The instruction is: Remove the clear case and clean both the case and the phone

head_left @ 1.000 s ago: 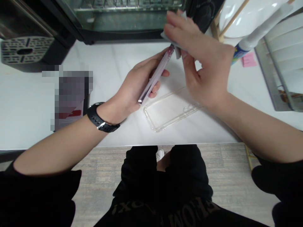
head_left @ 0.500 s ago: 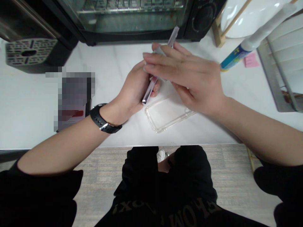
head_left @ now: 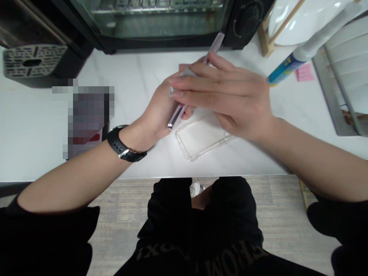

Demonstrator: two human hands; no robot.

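Observation:
Edge-on between my hands stands a slim phone (head_left: 177, 116) with a shiny pinkish-purple rim. My left hand (head_left: 159, 105), with a black watch strap (head_left: 122, 147) on its wrist, is closed around it from the left; fingertips show beneath. My right hand (head_left: 241, 94) presses a thin whitish wipe (head_left: 187, 73) against the phone's other side, fingers together and mostly covering the wipe. On the counter below them lies a clear phone case (head_left: 184, 148), partly hidden by my right hand.
A black toaster oven (head_left: 169, 44) stands at the back, with a machine and its drip grate (head_left: 34, 61) to the left. A blurred dark box (head_left: 89, 115) lies near my left forearm. At right are a blue-and-white tube (head_left: 286, 69), a pink sticky note (head_left: 305, 73) and a metal rack (head_left: 333, 92).
My right hand has slid a little left and down with the wipe along the phone. The phone has tilted slightly, its lower end shifting left. The case has stayed put.

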